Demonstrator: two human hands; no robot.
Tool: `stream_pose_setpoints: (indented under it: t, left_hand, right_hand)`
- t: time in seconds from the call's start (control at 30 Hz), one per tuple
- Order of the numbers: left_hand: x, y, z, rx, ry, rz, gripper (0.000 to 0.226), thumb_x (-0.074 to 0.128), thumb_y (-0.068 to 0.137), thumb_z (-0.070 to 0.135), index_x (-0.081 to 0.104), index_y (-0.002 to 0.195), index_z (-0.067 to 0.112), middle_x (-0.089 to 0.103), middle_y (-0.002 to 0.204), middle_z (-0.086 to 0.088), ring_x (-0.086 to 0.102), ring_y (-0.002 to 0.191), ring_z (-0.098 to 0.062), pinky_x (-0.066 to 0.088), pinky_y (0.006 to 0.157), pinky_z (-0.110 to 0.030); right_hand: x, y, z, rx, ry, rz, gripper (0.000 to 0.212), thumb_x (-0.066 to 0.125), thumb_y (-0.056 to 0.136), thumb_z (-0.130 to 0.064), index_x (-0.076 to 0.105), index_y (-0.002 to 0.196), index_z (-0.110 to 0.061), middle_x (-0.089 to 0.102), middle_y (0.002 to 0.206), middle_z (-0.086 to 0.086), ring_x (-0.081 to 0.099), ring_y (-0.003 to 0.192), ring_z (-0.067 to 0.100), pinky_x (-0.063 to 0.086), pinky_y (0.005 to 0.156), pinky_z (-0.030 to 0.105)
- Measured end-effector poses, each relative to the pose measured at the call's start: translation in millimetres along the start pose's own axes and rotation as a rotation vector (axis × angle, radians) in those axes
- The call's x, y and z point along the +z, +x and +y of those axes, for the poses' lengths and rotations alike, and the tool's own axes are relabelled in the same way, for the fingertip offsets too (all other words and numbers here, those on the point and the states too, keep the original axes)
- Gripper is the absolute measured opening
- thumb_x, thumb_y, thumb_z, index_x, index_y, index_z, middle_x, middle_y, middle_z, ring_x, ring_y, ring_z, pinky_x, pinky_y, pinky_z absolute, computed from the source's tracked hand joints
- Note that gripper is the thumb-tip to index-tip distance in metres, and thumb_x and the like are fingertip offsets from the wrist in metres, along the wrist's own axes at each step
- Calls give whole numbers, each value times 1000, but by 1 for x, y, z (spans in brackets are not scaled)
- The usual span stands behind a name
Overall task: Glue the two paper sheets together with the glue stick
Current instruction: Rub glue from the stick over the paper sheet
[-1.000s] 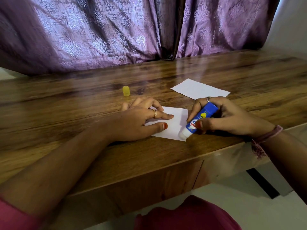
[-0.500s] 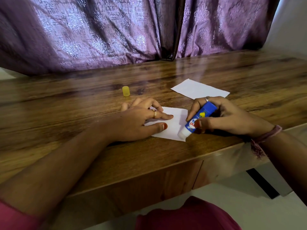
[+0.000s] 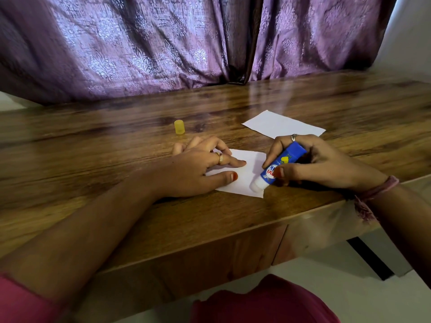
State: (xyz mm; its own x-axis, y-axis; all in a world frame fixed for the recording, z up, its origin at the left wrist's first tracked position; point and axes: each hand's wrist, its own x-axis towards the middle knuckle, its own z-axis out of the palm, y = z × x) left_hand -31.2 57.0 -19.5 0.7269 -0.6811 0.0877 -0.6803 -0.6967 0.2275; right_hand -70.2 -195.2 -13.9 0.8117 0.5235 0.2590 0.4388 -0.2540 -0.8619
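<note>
Nearest to us, a pink sleeve (image 3: 16, 299) covers our left upper arm, and pink cloth (image 3: 263, 301) shows below the near edge of the wooden surface (image 3: 116, 217).

Our left hand (image 3: 198, 169) lies palm down on the near paper sheet (image 3: 247, 173), fingers fairly straight and spread a little. The index finger and the thumb press flat on the paper, and the other fingers reach past its far left edge onto the wood. It grips nothing; it only pins the sheet. A ring (image 3: 220, 158) sits on one finger.

Just right of that hand, our right hand (image 3: 312, 164) curls round the blue glue stick (image 3: 279, 165). The thumb presses the near side of the tube and the index finger curves over the far side, with the remaining fingers folded behind it. The stick tilts down to the left, and its white tip touches the sheet near the near right corner. This hand wears a ring on the index finger, and a pinkish thread bracelet (image 3: 373, 194) circles the wrist at the edge of the surface.

Beyond the right hand, nearly touching its knuckles in this view, the second paper sheet (image 3: 279, 124) lies flat on the wood, apart from the first sheet. Beyond the left hand, a little to its left, the yellow cap (image 3: 179, 127) stands upright on the surface, well apart from the stick.

Farthest away, purple patterned curtains (image 3: 163, 43) hang behind the far edge of the surface.
</note>
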Motion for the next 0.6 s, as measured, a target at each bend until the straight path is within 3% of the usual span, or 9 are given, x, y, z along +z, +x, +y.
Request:
stream_pose_setpoints:
  t: [0.3, 0.6]
  left_hand:
    - [1, 0, 0, 0, 5, 10, 43, 31, 83, 65, 42, 124, 61, 35, 124, 25, 19, 117, 4, 13, 81, -32]
    - [2, 0, -2, 32, 31, 35, 42, 34, 86, 66, 43, 126, 58, 33, 120, 27, 19, 116, 5, 10, 70, -27]
  right_hand:
    - [0, 1, 1, -3, 24, -10, 10, 63, 78, -6, 67, 87, -8, 65, 76, 18, 58, 60, 14, 47, 57, 22]
    - [0, 1, 2, -8, 69, 64, 9, 63, 78, -7, 66, 85, -11, 65, 73, 21, 58, 57, 12, 45, 50, 19]
